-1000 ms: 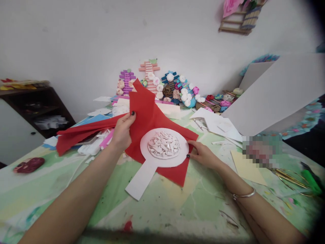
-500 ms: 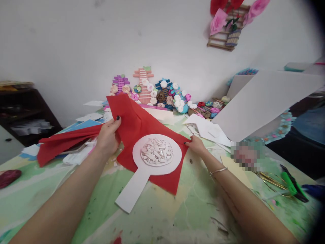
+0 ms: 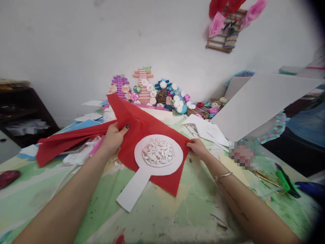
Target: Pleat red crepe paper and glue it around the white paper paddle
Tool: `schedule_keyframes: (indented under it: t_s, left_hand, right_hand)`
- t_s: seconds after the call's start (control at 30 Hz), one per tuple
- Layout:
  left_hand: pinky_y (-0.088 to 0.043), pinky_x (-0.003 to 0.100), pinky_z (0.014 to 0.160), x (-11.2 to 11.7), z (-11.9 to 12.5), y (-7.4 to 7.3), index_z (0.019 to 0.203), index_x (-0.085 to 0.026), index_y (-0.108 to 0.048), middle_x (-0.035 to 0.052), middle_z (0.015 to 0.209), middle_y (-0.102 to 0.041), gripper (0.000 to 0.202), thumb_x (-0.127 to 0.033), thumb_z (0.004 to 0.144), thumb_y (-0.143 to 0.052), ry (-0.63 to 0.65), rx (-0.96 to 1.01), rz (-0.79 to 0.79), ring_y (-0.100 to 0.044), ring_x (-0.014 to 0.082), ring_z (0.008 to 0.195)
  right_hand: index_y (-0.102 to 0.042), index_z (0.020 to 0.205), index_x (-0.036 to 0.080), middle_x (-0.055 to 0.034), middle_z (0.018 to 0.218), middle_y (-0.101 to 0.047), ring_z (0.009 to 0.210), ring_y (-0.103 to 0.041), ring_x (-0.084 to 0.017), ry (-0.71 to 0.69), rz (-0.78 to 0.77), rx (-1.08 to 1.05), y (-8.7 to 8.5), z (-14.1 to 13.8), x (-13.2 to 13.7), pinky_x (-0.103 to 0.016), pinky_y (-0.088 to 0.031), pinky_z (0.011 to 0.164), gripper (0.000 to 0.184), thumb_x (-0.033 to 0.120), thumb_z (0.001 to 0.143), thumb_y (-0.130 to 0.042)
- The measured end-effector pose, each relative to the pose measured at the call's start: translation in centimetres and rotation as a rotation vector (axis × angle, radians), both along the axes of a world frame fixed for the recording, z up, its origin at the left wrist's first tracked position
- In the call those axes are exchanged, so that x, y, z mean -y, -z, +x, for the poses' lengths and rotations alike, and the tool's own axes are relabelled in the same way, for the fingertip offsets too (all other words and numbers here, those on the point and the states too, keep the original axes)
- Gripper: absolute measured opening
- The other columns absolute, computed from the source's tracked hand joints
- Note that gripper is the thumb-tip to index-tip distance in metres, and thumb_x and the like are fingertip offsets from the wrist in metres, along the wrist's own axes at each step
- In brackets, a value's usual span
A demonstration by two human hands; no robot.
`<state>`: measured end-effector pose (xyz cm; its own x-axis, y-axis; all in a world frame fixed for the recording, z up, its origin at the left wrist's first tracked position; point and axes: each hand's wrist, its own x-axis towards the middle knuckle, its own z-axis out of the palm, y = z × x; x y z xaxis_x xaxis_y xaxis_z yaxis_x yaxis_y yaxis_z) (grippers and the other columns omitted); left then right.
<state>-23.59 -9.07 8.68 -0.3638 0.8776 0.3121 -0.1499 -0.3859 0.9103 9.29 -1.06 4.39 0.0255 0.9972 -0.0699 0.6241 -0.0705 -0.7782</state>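
Observation:
A red felt sheet (image 3: pixel 132 118) lies partly on the table and is lifted at its left. My left hand (image 3: pixel 113 138) grips its raised left part, fingers closed on the fabric. My right hand (image 3: pixel 198 147) pinches the sheet's right corner against the table. On the sheet rests a white paddle-shaped cutout (image 3: pixel 149 167), a disc with a handle, and a round patch of white chips (image 3: pixel 158 152) sits in the disc's middle.
Colourful paper-flower crafts (image 3: pixel 157 93) line the wall behind. White boards (image 3: pixel 256 101) lean at the right. Scissors (image 3: pixel 269 178) and a green tool (image 3: pixel 285 179) lie at the right edge. Paper scraps (image 3: pixel 78 154) sit at the left, a dark shelf (image 3: pixel 22 112) beyond.
My left hand shifted its hold on the red sheet, whose raised top dropped lower. My right hand moved from the disc's rim to the sheet's right corner. The view tilted up.

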Motion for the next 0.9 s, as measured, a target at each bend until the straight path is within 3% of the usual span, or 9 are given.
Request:
schedule_keyframes:
  t_s: [0.13,0.3,0.47,0.6,0.67,0.77,0.83,0.9]
  left_hand:
    - [-0.059,0.04,0.077,-0.2,-0.4,0.2,0.096,-0.016,-0.069,0.0096,0.085,-0.074,0.029,-0.029,0.071,-0.077,-0.052,-0.062,-0.049,-0.071,0.0309,0.088]
    - [-0.06,0.036,0.069,-0.2,-0.2,0.1,0.098,-0.016,-0.069,0.0083,0.083,-0.074,0.034,-0.031,0.069,-0.078,0.014,-0.027,-0.06,-0.071,0.0282,0.082]
    - [-0.058,0.033,0.061,0.0,0.3,-0.2,0.081,-0.014,-0.069,0.0053,0.061,-0.069,0.027,-0.032,0.066,-0.081,0.075,-0.041,-0.103,-0.07,0.0276,0.072]
    - [-0.056,0.03,0.056,0.2,0.7,-0.4,0.08,-0.014,-0.071,0.0058,0.065,-0.072,0.031,-0.037,0.063,-0.083,0.08,-0.063,-0.119,-0.07,0.0256,0.068]
    - [-0.056,0.03,0.058,0.3,1.1,-0.5,0.082,-0.014,-0.072,0.0064,0.068,-0.073,0.034,-0.038,0.062,-0.084,0.085,-0.073,-0.116,-0.07,0.0259,0.07]
    - [-0.057,0.031,0.062,0.2,1.4,-0.4,0.083,-0.013,-0.072,0.0065,0.069,-0.073,0.035,-0.038,0.061,-0.084,0.092,-0.065,-0.094,-0.07,0.0269,0.074]
    - [-0.057,0.032,0.063,0.0,1.4,-0.1,0.083,-0.013,-0.072,0.0062,0.068,-0.073,0.034,-0.038,0.062,-0.084,0.093,-0.06,-0.084,-0.07,0.0269,0.073]
    - [-0.057,0.033,0.065,-0.5,1.4,0.2,0.083,-0.012,-0.072,0.0066,0.067,-0.072,0.034,-0.038,0.064,-0.083,0.08,-0.059,-0.084,-0.07,0.0268,0.072]
  right_hand:
    - [-0.059,0.078,0.015,-0.0043,0.064,-0.066,0.057,-0.063,-0.015,0.051,-0.056,-0.156,-0.6,0.6,1.8,-0.024,-0.052,0.053,0.008,0.019,0.071,-0.058]
    - [-0.059,0.082,0.015,-0.0062,0.067,-0.068,0.06,-0.067,-0.017,0.079,-0.111,-0.268,-1.4,2.1,5.5,-0.028,-0.057,0.058,0.01,0.017,0.072,-0.058]
    - [-0.06,0.083,0.015,-0.0049,0.063,-0.069,0.054,-0.065,-0.015,0.058,-0.225,-0.339,-1.9,3.3,10.5,-0.023,-0.052,0.051,0.014,0.018,0.07,-0.057]
    - [-0.055,0.074,0.018,-0.003,0.054,-0.064,0.044,-0.059,-0.015,-0.14,-0.392,-0.171,-2.0,4.3,13.9,-0.023,-0.041,0.041,0.007,0.025,0.074,-0.053]
    - [-0.049,0.064,0.021,-0.0024,0.052,-0.059,0.043,-0.054,-0.015,-0.175,-0.242,0.113,-2.1,4.7,15.1,-0.025,-0.037,0.041,0.017,0.031,0.077,-0.055]
    - [-0.046,0.062,0.022,-0.0033,0.06,-0.058,0.054,-0.052,-0.016,-0.232,0.271,0.446,-2.2,4.4,16.6,-0.028,-0.039,0.051,0.024,0.032,0.08,-0.059]
    - [-0.051,0.072,0.021,-0.0057,0.075,-0.062,0.07,-0.054,-0.019,-0.425,0.538,0.49,-2.1,3.5,17.7,-0.031,-0.043,0.062,0.015,0.027,0.081,-0.062]
    - [-0.054,0.08,0.019,-0.0077,0.086,-0.062,0.08,-0.054,-0.022,-0.651,0.689,0.541,-1.8,2.1,18.7,-0.034,-0.044,0.069,0.012,0.022,0.079,-0.065]
